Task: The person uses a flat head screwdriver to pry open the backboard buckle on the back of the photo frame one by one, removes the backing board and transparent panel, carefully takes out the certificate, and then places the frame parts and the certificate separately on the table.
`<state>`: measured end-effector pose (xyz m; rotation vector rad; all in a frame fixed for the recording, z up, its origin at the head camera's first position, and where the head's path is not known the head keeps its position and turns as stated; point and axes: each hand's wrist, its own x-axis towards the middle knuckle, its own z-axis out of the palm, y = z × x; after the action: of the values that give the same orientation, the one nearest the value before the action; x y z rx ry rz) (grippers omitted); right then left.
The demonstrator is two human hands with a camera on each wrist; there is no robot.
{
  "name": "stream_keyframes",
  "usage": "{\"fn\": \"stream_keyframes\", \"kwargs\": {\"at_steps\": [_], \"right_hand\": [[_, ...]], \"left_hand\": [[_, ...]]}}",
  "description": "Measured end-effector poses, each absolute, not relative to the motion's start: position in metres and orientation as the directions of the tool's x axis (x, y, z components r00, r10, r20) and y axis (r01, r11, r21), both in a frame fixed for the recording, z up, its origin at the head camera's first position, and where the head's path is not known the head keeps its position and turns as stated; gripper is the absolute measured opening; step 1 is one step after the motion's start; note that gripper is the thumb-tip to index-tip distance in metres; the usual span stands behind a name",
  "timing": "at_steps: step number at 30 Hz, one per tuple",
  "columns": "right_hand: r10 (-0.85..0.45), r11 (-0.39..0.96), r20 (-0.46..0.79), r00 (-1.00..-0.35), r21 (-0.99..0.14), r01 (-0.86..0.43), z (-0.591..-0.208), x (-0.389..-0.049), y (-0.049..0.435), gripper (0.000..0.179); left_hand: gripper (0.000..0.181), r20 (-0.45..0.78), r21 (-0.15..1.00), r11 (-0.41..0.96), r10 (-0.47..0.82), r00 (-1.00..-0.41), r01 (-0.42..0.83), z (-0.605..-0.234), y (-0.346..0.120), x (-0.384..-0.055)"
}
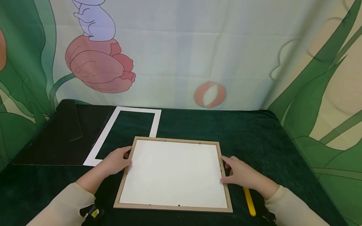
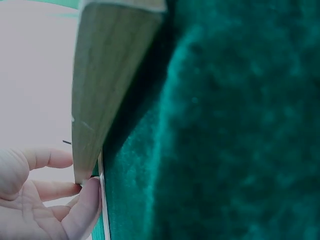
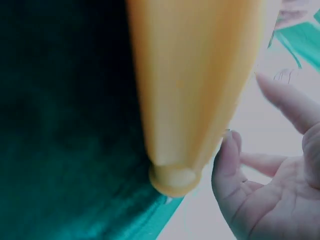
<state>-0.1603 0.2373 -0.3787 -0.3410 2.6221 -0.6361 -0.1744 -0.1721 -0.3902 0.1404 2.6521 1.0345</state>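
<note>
A light wooden picture frame point(image 1: 172, 207) lies in front of me, with a flat white panel point(image 1: 175, 175) inside it. My left hand point(image 1: 116, 160) holds its left side, thumb and fingers at the wood. In the left wrist view, the fingers of that hand point(image 2: 42, 205) meet the lower end of the wooden side. On the opposite side, my right hand point(image 1: 240, 172) grips the right edge, index finger and thumb spread along it. A tool with a yellow handle point(image 1: 249, 202) lies below the right wrist; this handle point(image 3: 190, 90) looms large in the right wrist view.
Behind the frame to the left is a white rectangular mat border point(image 1: 101, 139). It adjoins a black backing board point(image 1: 42, 150) with a stand flap point(image 1: 74, 122). Dark green cloth point(image 1: 254, 135) covers the table. A printed curtain point(image 1: 169, 62) hangs at the back.
</note>
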Motion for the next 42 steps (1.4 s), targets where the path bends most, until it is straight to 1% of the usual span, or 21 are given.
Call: {"fn": "stream_keyframes", "kwargs": {"at_steps": [1, 3, 6, 9, 11, 16, 23, 26, 32, 34, 36, 39, 42], "right_hand": [[-0.342, 0.866, -0.330, -0.880, -0.474, -0.159, -0.378, -0.158, 0.236, 0.084], [-0.417, 0.848, -0.320, -0.850, -0.473, -0.238, -0.376, -0.153, 0.235, 0.085], [-0.545, 0.803, -0.342, -0.765, -0.474, -0.360, -0.375, -0.146, 0.234, 0.086], [-0.622, 0.766, -0.358, -0.696, -0.465, -0.444, -0.376, -0.141, 0.234, 0.086], [-0.636, 0.758, -0.373, -0.675, -0.467, -0.456, -0.377, -0.140, 0.234, 0.086], [-0.653, 0.746, -0.390, -0.649, -0.481, -0.461, -0.379, -0.140, 0.233, 0.085], [-0.663, 0.737, -0.390, -0.639, -0.492, -0.464, -0.380, -0.140, 0.233, 0.085], [-0.667, 0.733, -0.375, -0.643, -0.483, -0.478, -0.379, -0.139, 0.233, 0.082], [-0.674, 0.729, -0.300, -0.675, -0.415, -0.544, -0.377, -0.141, 0.232, 0.071], [-0.673, 0.730, -0.271, -0.688, -0.390, -0.561, -0.376, -0.142, 0.231, 0.065], [-0.675, 0.728, -0.225, -0.702, -0.354, -0.587, -0.376, -0.142, 0.231, 0.055], [-0.693, 0.706, -0.118, -0.711, -0.313, -0.636, -0.377, -0.144, 0.231, 0.038], [-0.692, 0.693, -0.001, -0.722, -0.283, -0.663, -0.376, -0.146, 0.231, 0.030]], "left_hand": [[0.056, -0.235, 0.677, 0.736, 0.195, -0.952, -0.017, -0.390, -0.172, -0.175], [0.056, -0.241, 0.685, 0.728, 0.195, -0.951, -0.024, -0.390, -0.174, -0.175], [0.056, -0.249, 0.695, 0.718, 0.193, -0.949, -0.037, -0.392, -0.177, -0.176], [0.057, -0.254, 0.704, 0.709, 0.202, -0.946, -0.038, -0.394, -0.180, -0.178], [0.057, -0.257, 0.712, 0.701, 0.209, -0.943, -0.039, -0.396, -0.181, -0.178], [0.058, -0.276, 0.722, 0.690, 0.207, -0.938, -0.060, -0.398, -0.182, -0.179], [0.060, -0.277, 0.757, 0.650, 0.234, -0.932, -0.062, -0.397, -0.184, -0.179], [0.060, -0.285, 0.764, 0.642, 0.247, -0.926, -0.064, -0.397, -0.184, -0.179], [0.053, -0.322, 0.799, 0.591, 0.267, -0.908, -0.110, -0.394, -0.185, -0.180], [0.050, -0.335, 0.809, 0.573, 0.271, -0.902, -0.128, -0.393, -0.186, -0.181], [0.049, -0.346, 0.812, 0.566, 0.269, -0.899, -0.143, -0.393, -0.187, -0.181], [0.047, -0.360, 0.810, 0.562, 0.254, -0.898, -0.166, -0.394, -0.188, -0.181], [0.045, -0.362, 0.818, 0.545, 0.243, -0.900, -0.182, -0.396, -0.189, -0.181]]}}
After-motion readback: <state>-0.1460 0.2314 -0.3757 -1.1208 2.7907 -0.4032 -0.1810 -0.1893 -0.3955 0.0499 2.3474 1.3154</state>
